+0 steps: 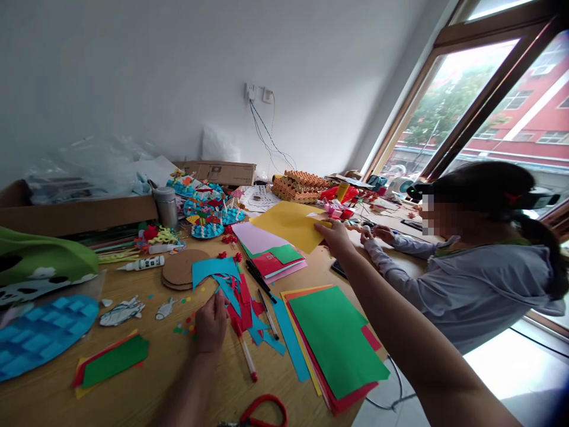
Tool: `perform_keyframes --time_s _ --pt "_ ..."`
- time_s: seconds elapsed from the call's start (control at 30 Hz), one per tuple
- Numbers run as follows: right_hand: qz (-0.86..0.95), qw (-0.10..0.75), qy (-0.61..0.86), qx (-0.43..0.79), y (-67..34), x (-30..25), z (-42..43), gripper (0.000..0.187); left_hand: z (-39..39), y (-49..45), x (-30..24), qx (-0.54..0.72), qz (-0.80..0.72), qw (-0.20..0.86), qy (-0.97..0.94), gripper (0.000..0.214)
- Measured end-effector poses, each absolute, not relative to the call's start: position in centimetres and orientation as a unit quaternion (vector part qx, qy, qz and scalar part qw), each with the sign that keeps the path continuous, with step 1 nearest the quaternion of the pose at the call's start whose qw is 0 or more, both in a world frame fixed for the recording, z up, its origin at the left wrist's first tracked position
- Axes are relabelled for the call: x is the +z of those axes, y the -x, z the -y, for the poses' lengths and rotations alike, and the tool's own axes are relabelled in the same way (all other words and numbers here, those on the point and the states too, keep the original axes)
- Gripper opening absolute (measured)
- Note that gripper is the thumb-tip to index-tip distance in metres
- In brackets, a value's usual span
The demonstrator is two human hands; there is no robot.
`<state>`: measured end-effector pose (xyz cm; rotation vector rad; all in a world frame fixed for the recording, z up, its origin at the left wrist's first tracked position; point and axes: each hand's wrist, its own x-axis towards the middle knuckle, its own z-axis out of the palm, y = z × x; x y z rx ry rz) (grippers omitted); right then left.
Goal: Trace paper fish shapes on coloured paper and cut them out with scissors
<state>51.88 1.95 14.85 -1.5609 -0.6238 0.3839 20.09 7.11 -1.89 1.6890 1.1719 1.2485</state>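
My right hand (336, 236) reaches far forward, thumb and fingers closed on the near right corner of a yellow paper sheet (287, 220). That sheet lies partly over a lilac sheet (258, 238) and other coloured paper. My left hand (211, 323) is curled over the table beside blue and red paper scraps (242, 299); what its fingers hold, if anything, is hidden. Just right of it lies a red-capped pen (247, 356). Between my arms rests a stack of coloured sheets with green paper (335, 341) on top. Red-handled scissors (264, 410) lie at the bottom edge.
At right sits a co-worker (480, 284) with both hands over the table. Cardboard discs (183, 268), a glue bottle (142, 264) and a metal can (165, 207) stand or lie left. Blue paper crafts (207, 230), egg trays (300, 187) and a cardboard box (89, 216) line the back.
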Motion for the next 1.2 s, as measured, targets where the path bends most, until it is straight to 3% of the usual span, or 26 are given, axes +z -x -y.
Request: perform_keyframes --time_s 0.2,0.47,0.63,0.77,0.93,1.0,1.1,1.2 --pt "0.314 0.666 0.654 0.174 -49.6 14.4 3.1 0.031 -7.0 -20.2 -1.6 0.479 -0.437 0.416 -0.638 0.045" --pt "0.340 0.669 0.634 0.187 -43.8 14.9 7.4 0.041 -6.9 -20.4 1.2 0.404 -0.279 0.720 -0.490 0.064" --pt "0.356 0.649 0.622 0.255 -38.8 13.6 6.6 0.039 -6.0 -20.7 2.6 0.359 -0.161 0.836 -0.383 0.072" --pt "0.392 0.644 0.590 0.288 -35.5 11.7 4.6 0.037 -5.6 -19.8 4.2 0.437 -0.159 0.843 -0.271 0.048" --pt "0.441 0.614 0.604 0.251 -33.9 10.7 2.8 0.029 -6.5 -17.9 6.1 0.517 -0.137 0.810 -0.240 0.050" --pt "0.453 0.606 0.605 0.248 -33.7 11.0 2.5 0.027 -6.9 -17.5 6.7 0.522 -0.164 0.806 -0.228 0.041" --pt "0.468 0.601 0.589 0.268 -33.5 11.4 2.6 0.028 -7.4 -17.1 7.7 0.507 -0.247 0.806 -0.181 0.033" --pt "0.491 0.579 0.558 0.336 -33.8 11.7 3.2 0.034 -7.8 -16.2 8.9 0.509 -0.236 0.808 -0.179 0.032"
